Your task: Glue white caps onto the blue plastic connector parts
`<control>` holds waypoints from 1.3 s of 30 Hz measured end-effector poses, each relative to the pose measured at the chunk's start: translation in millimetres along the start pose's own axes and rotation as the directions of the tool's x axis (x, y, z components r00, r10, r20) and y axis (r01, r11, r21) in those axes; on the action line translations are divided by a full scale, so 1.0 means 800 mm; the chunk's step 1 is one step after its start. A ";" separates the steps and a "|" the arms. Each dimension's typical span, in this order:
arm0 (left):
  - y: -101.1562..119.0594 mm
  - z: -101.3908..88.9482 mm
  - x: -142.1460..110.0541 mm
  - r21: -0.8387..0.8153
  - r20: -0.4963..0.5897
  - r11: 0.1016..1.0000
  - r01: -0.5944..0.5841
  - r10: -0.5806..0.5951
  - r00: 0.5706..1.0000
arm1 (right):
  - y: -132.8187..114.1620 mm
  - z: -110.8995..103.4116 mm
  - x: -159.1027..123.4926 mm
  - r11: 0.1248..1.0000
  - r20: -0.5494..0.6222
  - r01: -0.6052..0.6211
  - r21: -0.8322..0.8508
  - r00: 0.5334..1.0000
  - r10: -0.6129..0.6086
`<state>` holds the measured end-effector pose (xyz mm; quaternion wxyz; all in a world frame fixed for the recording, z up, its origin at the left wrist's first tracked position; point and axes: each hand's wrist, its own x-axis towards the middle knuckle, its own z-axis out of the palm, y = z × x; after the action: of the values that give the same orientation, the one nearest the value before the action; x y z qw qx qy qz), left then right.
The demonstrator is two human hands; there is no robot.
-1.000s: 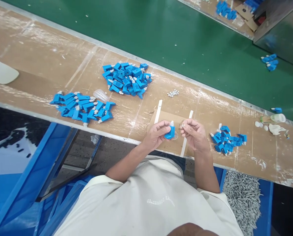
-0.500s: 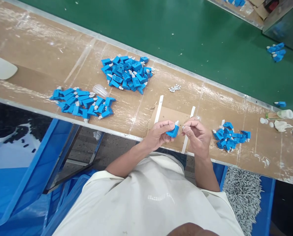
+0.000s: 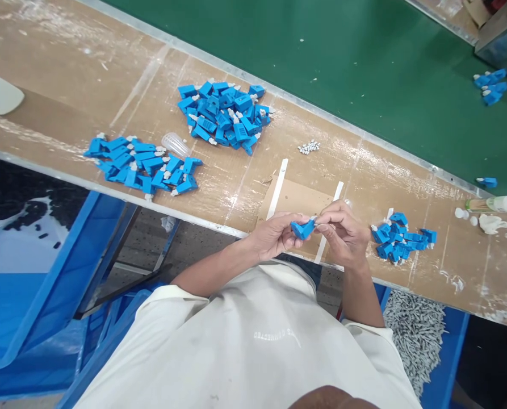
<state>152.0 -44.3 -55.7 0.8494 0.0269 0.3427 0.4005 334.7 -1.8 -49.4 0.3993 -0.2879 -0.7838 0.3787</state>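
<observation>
My left hand (image 3: 277, 235) grips a blue plastic piece (image 3: 303, 228) over the near edge of the bench. Its white tip points right, toward my right hand (image 3: 342, 232). The thumb and fingers of that hand are pinched together right at the tip; a small pale part shows between them, too small to name. Beneath both hands lies a cardboard sheet (image 3: 300, 200) with a white strip on either side. Beyond it sits a little heap of small white parts (image 3: 309, 147).
Piles of blue pieces with white tips lie at the far middle (image 3: 225, 116), at left (image 3: 145, 165) and at right (image 3: 402, 238). A clear ribbed plastic cup (image 3: 175, 145) lies between the left piles. A toothpick jar (image 3: 491, 204) is at far right. Below stands a bin of grey parts (image 3: 413, 335).
The blue piece has tilted over so its white tip points right instead of up. My right hand has closed in from apart to meet that tip. The camera view has shifted slightly.
</observation>
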 end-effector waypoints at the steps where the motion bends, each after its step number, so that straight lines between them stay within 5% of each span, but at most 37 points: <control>1: 0.000 0.000 0.000 -0.005 -0.001 1.000 0.002 -0.002 1.000 | 0.000 -0.001 0.001 0.999 0.006 0.026 -0.028 1.000 -0.026; 11: 0.010 0.003 0.002 -0.124 -0.071 0.974 0.191 -0.201 0.977 | -0.007 -0.014 0.005 0.911 0.204 0.262 -0.319 0.957 -0.204; 16: 0.007 -0.003 0.006 -0.060 -0.067 0.985 0.161 -0.165 0.984 | -0.001 -0.021 0.003 0.914 0.249 0.284 -0.291 0.945 -0.214; 19: 0.004 -0.005 0.001 0.049 0.027 0.998 0.037 -0.039 0.999 | 0.000 -0.019 0.002 0.973 0.147 0.166 -0.163 0.979 -0.143; 22: 0.001 -0.002 -0.008 0.162 0.123 0.979 -0.124 0.105 0.987 | 0.000 -0.011 -0.003 0.989 -0.018 -0.116 0.091 0.993 0.118; 26: -0.001 0.004 -0.016 0.268 0.136 0.935 -0.233 0.202 0.970 | 0.002 0.003 -0.016 0.767 0.075 -0.446 0.460 0.881 0.467; 32: -0.005 0.005 -0.015 0.329 0.145 0.896 -0.297 0.263 0.954 | 0.007 0.016 -0.024 0.552 0.202 -0.534 0.641 0.811 0.549; 39: -0.007 0.004 -0.017 0.348 0.158 0.870 -0.349 0.312 0.937 | 0.007 0.024 -0.029 0.558 0.140 -0.501 0.661 0.813 0.565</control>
<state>151.6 -56.9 -47.8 0.7633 0.2642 0.3608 0.4663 331.6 -23.4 -71.0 0.3755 -0.3636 -0.4500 0.7241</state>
